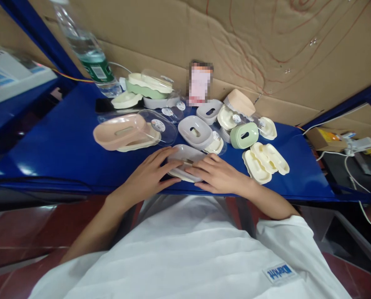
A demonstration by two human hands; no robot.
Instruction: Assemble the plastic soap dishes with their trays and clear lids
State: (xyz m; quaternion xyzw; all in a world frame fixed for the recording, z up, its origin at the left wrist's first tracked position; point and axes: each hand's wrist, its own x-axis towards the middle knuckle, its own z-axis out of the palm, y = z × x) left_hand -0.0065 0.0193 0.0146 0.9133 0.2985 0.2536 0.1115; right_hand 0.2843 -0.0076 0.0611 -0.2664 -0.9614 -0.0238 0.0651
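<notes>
The camera is worn on the head, high and central. It faces forward and down over the white shirt [185, 249], with the left hand [151, 173] and the right hand [218, 174] near, the blue table [51, 145] around them, the cardboard [151, 33] farther behind.

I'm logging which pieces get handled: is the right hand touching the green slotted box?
Apart: the head view shows a strip of blue tabletop between the right hand and the green slotted box.
</notes>
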